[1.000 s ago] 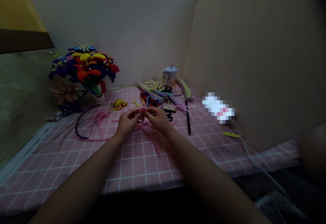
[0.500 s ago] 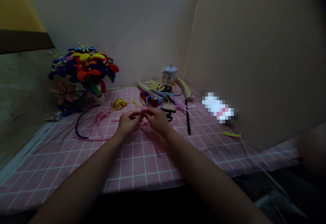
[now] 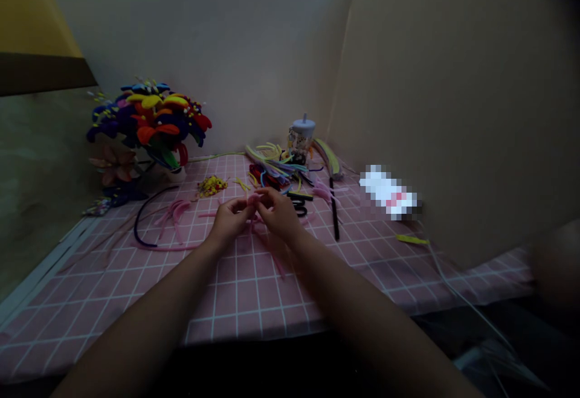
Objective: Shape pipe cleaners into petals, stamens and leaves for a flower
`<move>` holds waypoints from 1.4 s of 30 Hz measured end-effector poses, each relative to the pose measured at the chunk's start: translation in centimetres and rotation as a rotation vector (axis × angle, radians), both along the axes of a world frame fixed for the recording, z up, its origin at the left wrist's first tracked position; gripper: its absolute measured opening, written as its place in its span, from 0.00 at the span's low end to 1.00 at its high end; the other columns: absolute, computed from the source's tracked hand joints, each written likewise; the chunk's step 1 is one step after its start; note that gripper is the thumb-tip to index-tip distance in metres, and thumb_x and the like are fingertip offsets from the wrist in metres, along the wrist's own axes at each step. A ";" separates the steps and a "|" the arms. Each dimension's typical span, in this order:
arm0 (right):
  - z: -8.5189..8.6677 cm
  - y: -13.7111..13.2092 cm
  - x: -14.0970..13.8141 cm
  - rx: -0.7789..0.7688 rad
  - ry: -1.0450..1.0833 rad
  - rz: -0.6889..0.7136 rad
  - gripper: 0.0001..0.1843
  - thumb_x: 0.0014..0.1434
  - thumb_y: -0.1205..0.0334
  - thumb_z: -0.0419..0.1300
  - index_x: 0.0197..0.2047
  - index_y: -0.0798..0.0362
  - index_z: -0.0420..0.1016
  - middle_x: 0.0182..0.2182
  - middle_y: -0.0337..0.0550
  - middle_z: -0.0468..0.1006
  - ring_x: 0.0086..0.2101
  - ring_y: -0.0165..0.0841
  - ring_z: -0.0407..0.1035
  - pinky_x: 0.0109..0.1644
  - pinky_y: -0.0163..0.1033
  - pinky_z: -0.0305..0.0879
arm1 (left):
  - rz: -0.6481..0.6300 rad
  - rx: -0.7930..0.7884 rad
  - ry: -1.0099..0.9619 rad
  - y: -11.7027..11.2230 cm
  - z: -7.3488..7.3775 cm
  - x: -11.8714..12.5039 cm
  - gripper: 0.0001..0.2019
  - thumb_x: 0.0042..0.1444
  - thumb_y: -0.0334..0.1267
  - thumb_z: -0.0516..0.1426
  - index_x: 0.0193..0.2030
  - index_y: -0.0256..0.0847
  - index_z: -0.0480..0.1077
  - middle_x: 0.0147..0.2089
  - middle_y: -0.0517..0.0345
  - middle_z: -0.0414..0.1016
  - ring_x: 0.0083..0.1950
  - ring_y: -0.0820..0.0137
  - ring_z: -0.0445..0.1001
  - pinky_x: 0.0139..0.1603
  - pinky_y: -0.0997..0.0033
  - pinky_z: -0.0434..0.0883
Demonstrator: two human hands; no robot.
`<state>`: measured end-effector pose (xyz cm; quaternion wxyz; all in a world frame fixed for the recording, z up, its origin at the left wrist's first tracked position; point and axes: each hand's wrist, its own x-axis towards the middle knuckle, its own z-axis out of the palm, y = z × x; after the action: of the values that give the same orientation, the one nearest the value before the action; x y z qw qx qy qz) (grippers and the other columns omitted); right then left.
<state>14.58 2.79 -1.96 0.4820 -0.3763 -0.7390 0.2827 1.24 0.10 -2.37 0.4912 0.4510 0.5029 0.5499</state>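
Between the fingers [image 3: 239,206], fuzzy pink pipe cleaner [image 3: 259,223]

The bench [image 3: 244,307] is shown with a white grid on pink. The pipe-cleaner bouquet [image 3: 154,121] is coloured orange, yellow, purple and blue; the pink pipe cleaners [image 3: 174,214] are plain.

"How many hands?"
"Two: the left hand [image 3: 231,220] and the right hand [image 3: 280,215]."
"Cups?"
"One cup [image 3: 300,141]."
"Bouquets?"
"One bouquet [image 3: 149,123], plus one loose pink flower [image 3: 113,165]."
"Mats?"
"One mat [image 3: 254,307]."
"Black sticks?"
"One stick [image 3: 334,211]."
"Bead heaps?"
"One heap [image 3: 212,186]."
"And the pink pipe cleaners [image 3: 267,247] under the hands?"
"Too tangled to count. Same for the mixed pile [image 3: 274,168]."
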 end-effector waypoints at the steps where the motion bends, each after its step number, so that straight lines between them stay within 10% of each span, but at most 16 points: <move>1: 0.0 0.0 0.0 -0.012 0.014 0.005 0.10 0.54 0.60 0.55 0.40 0.53 0.69 0.30 0.42 0.78 0.30 0.30 0.71 0.33 0.34 0.63 | -0.017 0.003 0.000 0.1 0.0 -0.1 0.25 0.31 0.53 0.65 0.31 0.35 0.70 0.26 0.57 0.73 0.24 0.74 0.70 0.23 0.77 0.66; 20: -0.1 -0.3 -0.6 0.056 -0.033 -0.032 0.06 0.53 0.60 0.55 0.32 0.53 0.66 0.25 0.38 0.71 0.25 0.28 0.64 0.30 0.33 0.57 | 0.056 0.027 -0.010 -0.3 -0.2 0.7 0.23 0.39 0.55 0.61 0.34 0.39 0.66 0.27 0.61 0.69 0.26 0.74 0.70 0.22 0.78 0.65; 29: 0.5 -0.1 0.3 0.005 0.023 -0.068 0.13 0.55 0.52 0.54 0.32 0.54 0.68 0.25 0.39 0.71 0.25 0.27 0.63 0.29 0.33 0.57 | -0.114 -0.062 0.021 0.2 -0.5 0.0 0.23 0.35 0.54 0.64 0.29 0.34 0.71 0.25 0.56 0.72 0.22 0.76 0.68 0.19 0.80 0.60; 42: -0.9 0.4 -1.0 -0.650 0.305 0.429 0.18 0.47 0.48 0.61 0.31 0.56 0.71 0.26 0.37 0.72 0.23 0.23 0.63 0.28 0.30 0.59 | -0.051 -0.120 -0.277 0.0 0.5 0.0 0.22 0.34 0.48 0.66 0.34 0.36 0.73 0.25 0.59 0.71 0.23 0.76 0.69 0.22 0.77 0.65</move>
<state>13.58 3.15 -2.91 0.3722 -0.3003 -0.5929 0.6479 1.21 0.10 -1.92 0.5956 0.3533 0.4507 0.5633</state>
